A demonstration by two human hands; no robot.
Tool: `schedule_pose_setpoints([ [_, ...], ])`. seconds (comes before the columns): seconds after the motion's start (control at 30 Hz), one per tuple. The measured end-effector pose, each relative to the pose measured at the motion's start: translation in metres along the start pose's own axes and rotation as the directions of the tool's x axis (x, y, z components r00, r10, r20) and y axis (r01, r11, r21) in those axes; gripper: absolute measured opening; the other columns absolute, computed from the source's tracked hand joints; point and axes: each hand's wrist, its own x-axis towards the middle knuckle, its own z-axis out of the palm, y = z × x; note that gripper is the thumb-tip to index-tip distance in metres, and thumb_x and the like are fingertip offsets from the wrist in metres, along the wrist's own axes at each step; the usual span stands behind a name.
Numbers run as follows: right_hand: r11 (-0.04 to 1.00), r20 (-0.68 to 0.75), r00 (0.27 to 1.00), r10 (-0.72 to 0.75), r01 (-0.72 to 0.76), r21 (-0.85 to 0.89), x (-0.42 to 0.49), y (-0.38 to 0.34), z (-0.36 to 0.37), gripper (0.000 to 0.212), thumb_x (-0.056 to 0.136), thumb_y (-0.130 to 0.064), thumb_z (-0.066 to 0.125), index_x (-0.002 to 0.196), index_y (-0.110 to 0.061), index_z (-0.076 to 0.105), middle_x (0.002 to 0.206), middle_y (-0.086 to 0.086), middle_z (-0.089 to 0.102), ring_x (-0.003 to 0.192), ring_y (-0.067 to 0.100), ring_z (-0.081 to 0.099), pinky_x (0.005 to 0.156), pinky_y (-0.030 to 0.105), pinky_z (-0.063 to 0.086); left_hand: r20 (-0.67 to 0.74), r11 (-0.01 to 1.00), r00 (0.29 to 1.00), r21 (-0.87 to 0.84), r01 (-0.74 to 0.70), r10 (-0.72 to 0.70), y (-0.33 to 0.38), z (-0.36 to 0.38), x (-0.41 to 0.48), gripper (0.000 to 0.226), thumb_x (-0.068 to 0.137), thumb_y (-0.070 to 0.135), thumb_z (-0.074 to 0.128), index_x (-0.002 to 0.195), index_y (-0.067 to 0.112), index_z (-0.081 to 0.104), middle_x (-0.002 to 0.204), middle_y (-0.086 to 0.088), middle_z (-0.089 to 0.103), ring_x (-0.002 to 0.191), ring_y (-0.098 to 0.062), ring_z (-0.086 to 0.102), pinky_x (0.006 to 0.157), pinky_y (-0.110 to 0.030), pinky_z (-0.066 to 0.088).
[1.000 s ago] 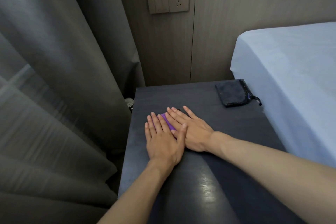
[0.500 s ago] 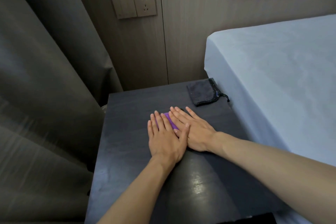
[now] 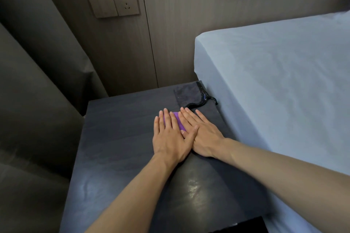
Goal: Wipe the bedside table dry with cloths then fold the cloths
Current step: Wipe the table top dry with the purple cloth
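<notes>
Nearest us, our two bare forearms reach forward over the dark bench (image 3: 117, 138), whose front part shows a pale glossy sheen (image 3: 193, 187). A black shape (image 3: 246, 225) cuts into the bottom edge of the view; we cannot tell what it is.

Farther in, toward the middle of the bench, the left grip (image 3: 170, 138) and the right grip (image 3: 203, 138) lie side by side, palms down and fingers straight. Both are released, clenched on nothing, and press flat on the purple cloth (image 3: 179, 121). The left thumb overlaps the edge of the right grip. The cloth lies on the bench top almost wholly under them, with only a narrow strip showing between the fingers.

Just beyond the right fingertips, at the far right corner of the bench, a dark drawstring pouch (image 3: 187, 95) lies flat, its cord trailing toward the bed (image 3: 274, 81). We cannot tell what is in it.

The bed with its pale sheet stands against the right side of the bench. A grey curtain (image 3: 37, 81) hangs on the left. On the wood-panelled wall behind, a switch and socket plate (image 3: 113, 2) is mounted.
</notes>
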Motion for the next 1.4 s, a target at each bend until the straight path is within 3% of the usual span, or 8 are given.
schedule_pose_setpoints([
  [0.3,0.995,-0.013,0.996,0.091,-0.09,0.048,-0.012,0.009,0.0,0.086,0.082,-0.05,-0.02,0.159,-0.012,-0.013,0.169,0.003,-0.017,0.154,0.013,-0.02,0.125,0.034,-0.012,-0.019,0.996,0.997,0.056,-0.075,0.076,0.014,-0.001,0.003,0.112,0.072,0.079,-0.025,0.157,0.007,-0.006,0.166,-0.013,-0.014,0.152,-0.023,-0.02,0.122,-0.042,-0.013],
  [0.7,0.964,-0.029,0.964,0.263,-0.262,0.036,-0.022,0.018,0.005,0.089,0.079,-0.052,-0.024,0.157,-0.011,-0.016,0.169,0.005,-0.018,0.154,0.015,-0.02,0.124,0.037,-0.015,-0.019,0.942,0.957,0.182,-0.281,0.289,0.025,0.003,0.015,0.083,0.089,0.07,-0.013,0.158,0.024,-0.005,0.167,0.003,-0.009,0.151,-0.021,-0.022,0.12,-0.047,-0.015],
  [0.9,0.952,-0.014,0.952,0.304,-0.305,-0.04,-0.03,0.043,0.002,0.087,0.083,-0.051,-0.022,0.159,-0.012,-0.012,0.169,0.004,-0.014,0.154,0.016,-0.017,0.125,0.04,-0.012,-0.032,0.93,0.953,0.229,-0.288,0.303,0.052,0.005,0.025,0.093,0.087,0.07,-0.015,0.16,0.019,0.011,0.166,-0.019,0.008,0.154,-0.033,-0.01,0.121,-0.048,-0.013],
  [1.0,0.941,0.008,0.942,0.336,-0.335,-0.042,-0.036,0.045,0.001,0.071,0.098,-0.049,-0.008,0.159,-0.012,-0.014,0.169,0.004,-0.015,0.155,0.016,-0.017,0.124,0.04,-0.013,-0.022,0.931,0.957,0.242,-0.275,0.288,0.058,0.005,0.022,0.096,0.083,0.069,-0.022,0.159,0.021,0.012,0.161,-0.031,0.013,0.152,-0.042,-0.004,0.121,-0.05,-0.013],
  [1.1,0.933,-0.007,0.935,0.354,-0.354,-0.067,-0.038,0.041,0.0,0.077,0.091,-0.048,-0.017,0.158,-0.012,-0.015,0.17,0.006,-0.013,0.155,0.017,-0.016,0.123,0.04,-0.015,-0.016,0.923,0.965,0.297,-0.246,0.262,0.058,0.0,0.02,0.093,0.086,0.07,-0.018,0.159,0.022,0.015,0.158,-0.037,0.016,0.15,-0.049,-0.002,0.12,-0.054,-0.012],
  [1.17,0.93,0.0,0.932,0.363,-0.363,-0.059,-0.039,0.039,-0.001,0.068,0.1,-0.046,-0.006,0.158,-0.011,-0.015,0.169,0.007,-0.014,0.155,0.018,-0.017,0.124,0.04,-0.015,-0.015,0.922,0.97,0.317,-0.224,0.241,0.057,0.0,0.019,0.086,0.089,0.071,-0.011,0.159,0.026,0.01,0.157,-0.04,0.01,0.149,-0.051,-0.007,0.119,-0.057,-0.012],
  [1.27,0.917,0.02,0.917,0.398,-0.397,-0.041,-0.043,0.032,-0.004,0.064,0.107,-0.041,0.009,0.157,-0.011,-0.017,0.168,0.008,-0.018,0.154,0.019,-0.02,0.124,0.04,-0.014,-0.051,0.899,0.94,0.313,-0.306,0.337,0.054,0.002,0.019,0.08,0.091,0.068,-0.011,0.157,0.024,0.001,0.163,-0.029,-0.011,0.15,-0.041,-0.019,0.119,-0.054,-0.012],
  [1.4,0.874,0.077,0.871,0.485,-0.484,-0.041,-0.049,0.014,-0.007,0.066,0.106,-0.036,0.011,0.155,-0.007,-0.021,0.166,0.01,-0.023,0.153,0.022,-0.024,0.124,0.042,-0.015,0.021,0.789,0.838,0.327,-0.521,0.545,0.042,0.005,0.022,0.076,0.097,0.059,-0.01,0.159,0.016,-0.003,0.167,-0.004,-0.012,0.151,-0.02,-0.021,0.122,-0.044,-0.012],
])
